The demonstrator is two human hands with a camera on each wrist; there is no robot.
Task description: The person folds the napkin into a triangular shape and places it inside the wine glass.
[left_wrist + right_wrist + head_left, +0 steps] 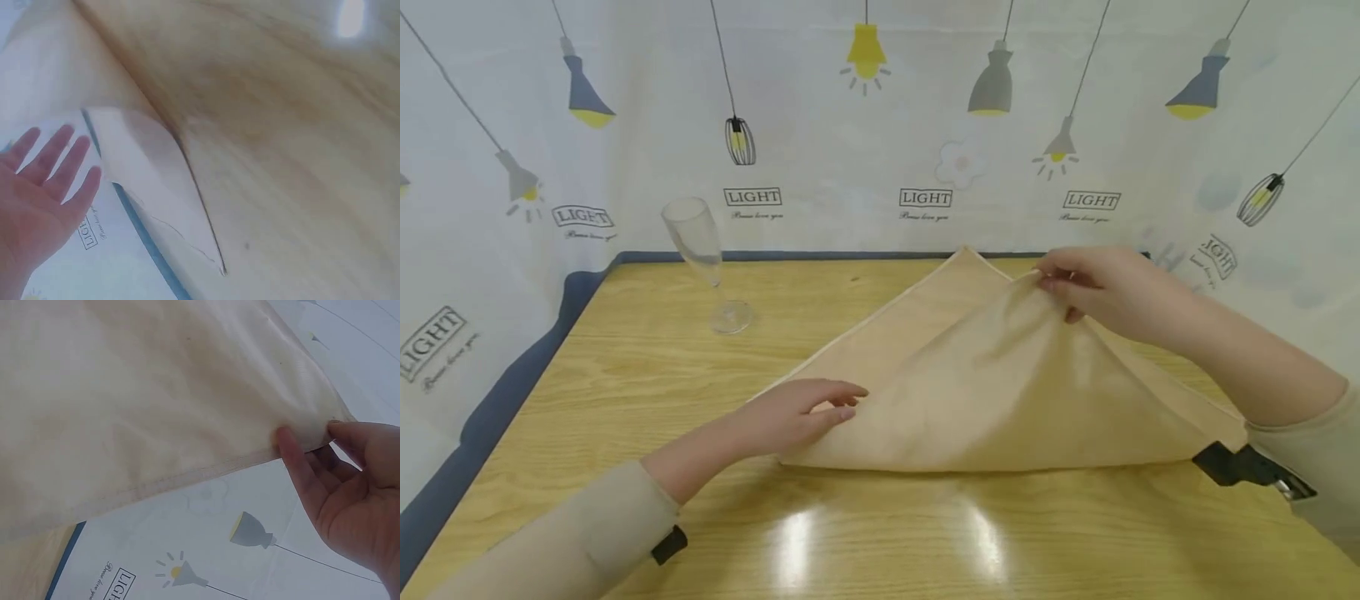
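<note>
A beige cloth napkin (955,400) lies on the wooden table, folded over so its near edge forms a straight crease. My right hand (1105,292) pinches the lifted corner of the upper layer between thumb and fingers, holding it raised near the back edge. In the right wrist view the hemmed edge of the napkin (156,481) runs from that pinch down to the left. My left hand (808,412) is at the napkin's left side, fingers extended close to the raised layer. The left wrist view shows the left hand (47,194) with spread, straight fingers and nothing in them.
A clear champagne flute (703,250) stands upright at the back left of the wooden table (617,367). White sheeting (820,133) printed with lamps hangs behind and around the table, with a dark blue border along the back and left edges.
</note>
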